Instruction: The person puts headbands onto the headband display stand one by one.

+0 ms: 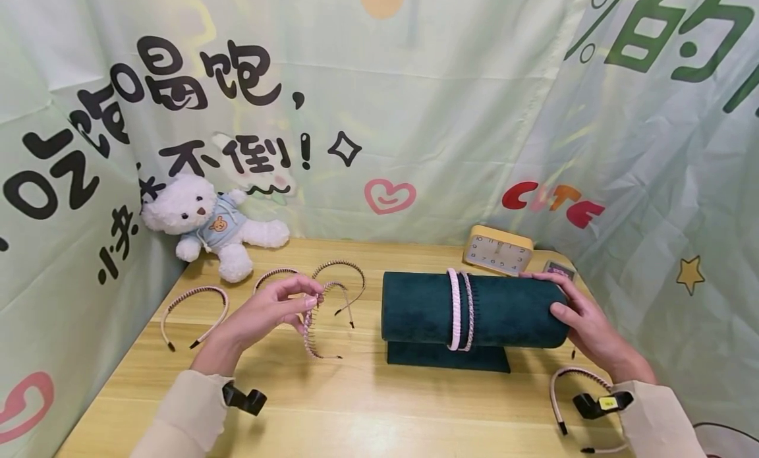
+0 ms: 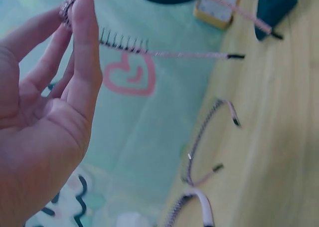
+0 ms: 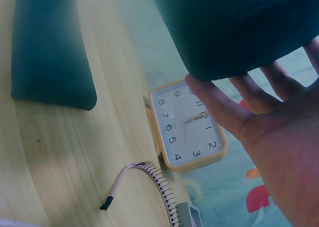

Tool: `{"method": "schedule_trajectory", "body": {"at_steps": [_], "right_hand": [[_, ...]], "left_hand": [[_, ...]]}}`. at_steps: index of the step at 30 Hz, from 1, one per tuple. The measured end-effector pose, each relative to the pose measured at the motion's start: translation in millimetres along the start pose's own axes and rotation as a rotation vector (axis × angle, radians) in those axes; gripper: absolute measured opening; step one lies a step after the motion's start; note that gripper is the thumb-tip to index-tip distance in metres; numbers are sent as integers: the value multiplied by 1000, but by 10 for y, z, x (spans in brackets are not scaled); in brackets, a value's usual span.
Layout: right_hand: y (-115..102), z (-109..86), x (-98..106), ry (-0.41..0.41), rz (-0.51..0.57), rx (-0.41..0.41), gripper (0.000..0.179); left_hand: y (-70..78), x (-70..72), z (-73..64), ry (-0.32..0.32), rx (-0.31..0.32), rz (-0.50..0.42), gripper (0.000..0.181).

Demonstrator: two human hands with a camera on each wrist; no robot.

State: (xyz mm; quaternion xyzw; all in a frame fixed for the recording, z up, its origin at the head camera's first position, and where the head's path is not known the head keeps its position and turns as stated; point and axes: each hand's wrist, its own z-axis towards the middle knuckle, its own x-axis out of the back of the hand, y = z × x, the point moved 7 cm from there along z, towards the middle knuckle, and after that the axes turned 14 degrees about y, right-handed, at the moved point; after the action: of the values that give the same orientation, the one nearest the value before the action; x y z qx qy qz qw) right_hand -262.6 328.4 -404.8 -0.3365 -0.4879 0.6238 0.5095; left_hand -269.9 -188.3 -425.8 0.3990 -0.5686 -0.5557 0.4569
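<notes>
My left hand (image 1: pixel 279 308) pinches a pink headband (image 1: pixel 308 335) between thumb and fingertips. Small teeth (image 2: pixel 127 42) line the inside of its band, and its tips are black. To the right of it stands a dark green velvet roll stand (image 1: pixel 522 313) on a low base. A pale pink headband (image 1: pixel 455 310) and a thinner braided headband (image 1: pixel 470 313) sit side by side around the roll's middle. At the roll's right end, my right hand (image 1: pixel 587 323) holds it, the thumb near the end face and the fingers (image 3: pixel 219 102) reaching along the far side.
Several more headbands lie about, among them one at the left (image 1: pixel 196 293), one behind my left hand (image 1: pixel 350 265) and one near my right wrist (image 1: pixel 554 399). A white teddy bear (image 1: pixel 237 257) sits back left; a yellow clock (image 1: pixel 498 250) stands behind the roll.
</notes>
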Motion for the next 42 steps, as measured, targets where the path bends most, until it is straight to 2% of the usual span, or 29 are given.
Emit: {"method": "schedule_trajectory", "body": {"at_steps": [5,9,17,27,33,42], "right_hand": [[-5,1,-6,-4,3,2,49],[0,-4,-1,1,1,-6,50],[3,-20,6,4,1,-13,49],[-8,-11,11,-5,11,-6,49],[-12,-2,14,-5,8,6,49],[-4,-10,15,-1,1,-1,49]], "left_hand": [[214,-97,27,72,-53,-11,33],[362,-210,51,104,-79,2,30],[551,-529,129,70,-83,11,30],[639,-826,212,66,-72,-20,36],[641,-946,249,69,-56,-34,44],[610,-1081,274,84,0,-51,51]]}}
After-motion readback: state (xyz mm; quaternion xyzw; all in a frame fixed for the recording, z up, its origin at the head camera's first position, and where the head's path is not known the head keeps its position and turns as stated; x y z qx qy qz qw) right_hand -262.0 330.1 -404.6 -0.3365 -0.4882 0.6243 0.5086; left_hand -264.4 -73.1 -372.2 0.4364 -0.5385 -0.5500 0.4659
